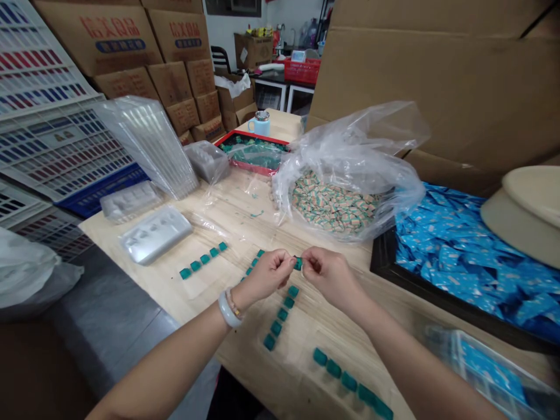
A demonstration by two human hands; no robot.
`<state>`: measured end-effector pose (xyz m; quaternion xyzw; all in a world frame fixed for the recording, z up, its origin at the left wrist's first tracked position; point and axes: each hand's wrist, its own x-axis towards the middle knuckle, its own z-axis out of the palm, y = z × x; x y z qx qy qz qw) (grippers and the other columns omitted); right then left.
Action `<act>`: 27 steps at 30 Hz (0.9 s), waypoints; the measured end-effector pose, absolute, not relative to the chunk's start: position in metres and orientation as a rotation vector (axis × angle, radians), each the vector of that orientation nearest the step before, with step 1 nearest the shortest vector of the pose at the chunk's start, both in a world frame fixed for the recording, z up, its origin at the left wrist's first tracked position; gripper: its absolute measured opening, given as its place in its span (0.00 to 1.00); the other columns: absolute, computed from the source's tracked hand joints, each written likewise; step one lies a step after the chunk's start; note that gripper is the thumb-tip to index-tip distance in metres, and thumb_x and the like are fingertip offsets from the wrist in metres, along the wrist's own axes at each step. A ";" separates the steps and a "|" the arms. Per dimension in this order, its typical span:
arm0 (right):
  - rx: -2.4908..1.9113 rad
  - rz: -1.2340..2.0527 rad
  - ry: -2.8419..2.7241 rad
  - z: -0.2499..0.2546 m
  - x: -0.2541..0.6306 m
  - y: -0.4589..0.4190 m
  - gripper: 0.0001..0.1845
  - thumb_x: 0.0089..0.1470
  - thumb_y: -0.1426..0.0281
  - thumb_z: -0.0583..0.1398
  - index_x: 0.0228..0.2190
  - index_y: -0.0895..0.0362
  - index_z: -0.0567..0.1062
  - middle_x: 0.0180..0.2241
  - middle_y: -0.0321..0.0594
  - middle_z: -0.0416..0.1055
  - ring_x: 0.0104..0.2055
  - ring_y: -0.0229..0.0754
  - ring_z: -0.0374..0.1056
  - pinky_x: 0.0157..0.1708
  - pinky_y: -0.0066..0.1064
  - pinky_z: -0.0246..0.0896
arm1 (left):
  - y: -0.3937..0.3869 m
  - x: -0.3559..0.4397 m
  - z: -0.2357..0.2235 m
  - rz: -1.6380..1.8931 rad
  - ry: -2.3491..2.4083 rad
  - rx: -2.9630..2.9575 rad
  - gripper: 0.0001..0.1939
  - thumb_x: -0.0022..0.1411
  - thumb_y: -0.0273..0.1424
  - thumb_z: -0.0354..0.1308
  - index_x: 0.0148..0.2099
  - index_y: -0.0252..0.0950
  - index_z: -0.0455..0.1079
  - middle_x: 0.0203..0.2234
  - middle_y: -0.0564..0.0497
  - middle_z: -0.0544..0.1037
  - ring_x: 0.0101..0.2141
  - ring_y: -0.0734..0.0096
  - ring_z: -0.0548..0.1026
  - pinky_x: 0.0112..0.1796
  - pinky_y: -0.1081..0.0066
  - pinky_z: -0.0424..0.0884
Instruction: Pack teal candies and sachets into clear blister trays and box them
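Note:
Between my two hands, above the wooden table (236, 204), is a small dark-green block (298, 263). My left hand (272, 271), with bracelets at the wrist, pinches its left side. On the other side my right hand (326, 271) has fingertips closed at its edge. Just below the hands runs a row of several green blocks (282, 314). Another row of green blocks (205, 259) lies to the left, and one more row of green blocks (349, 380) is at the front right. Part of a further row is hidden behind my left hand.
A clear bag (394, 157) of small wrapped packets (335, 204) stands behind my hands. Blue packets (455, 262) fill a dark tray at right. Clear plastic trays (155, 233) lie at left. Farther back are a red-rimmed tray (262, 169) and a blue mug (261, 123).

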<state>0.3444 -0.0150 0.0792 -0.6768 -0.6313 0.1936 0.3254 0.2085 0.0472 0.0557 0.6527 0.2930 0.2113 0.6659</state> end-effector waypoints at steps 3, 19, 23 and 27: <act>-1.633 0.519 -1.726 0.082 0.348 -0.020 0.08 0.48 0.75 0.50 0.29 0.57 0.68 0.25 0.38 0.67 0.27 0.36 0.63 0.27 0.27 0.58 | 0.049 0.210 0.061 0.419 0.610 1.263 0.17 0.54 0.41 0.48 0.21 0.36 0.51 0.11 0.60 0.57 0.12 0.84 0.55 0.16 0.78 0.52; -1.424 0.612 -1.995 0.096 0.358 -0.035 0.07 0.47 0.77 0.53 0.30 0.56 0.65 0.30 0.37 0.60 0.29 0.34 0.59 0.29 0.27 0.57 | 0.039 0.216 0.080 0.103 0.542 0.662 0.10 0.53 0.33 0.50 0.24 0.34 0.55 0.12 0.62 0.48 0.12 0.87 0.45 0.14 0.81 0.41; -1.501 0.777 -1.856 0.091 0.355 -0.039 0.07 0.42 0.77 0.56 0.21 0.57 0.61 0.22 0.32 0.56 0.24 0.32 0.54 0.24 0.25 0.50 | 0.034 0.215 0.075 0.019 0.528 0.726 0.09 0.52 0.32 0.49 0.24 0.34 0.55 0.13 0.62 0.49 0.12 0.87 0.45 0.14 0.81 0.41; -1.402 1.216 -1.438 0.083 0.360 -0.043 0.09 0.44 0.69 0.58 0.20 0.57 0.62 0.20 0.31 0.56 0.23 0.31 0.53 0.23 0.25 0.50 | 0.030 0.215 0.073 0.250 0.560 1.109 0.11 0.55 0.35 0.47 0.24 0.34 0.57 0.15 0.58 0.58 0.15 0.83 0.56 0.18 0.79 0.54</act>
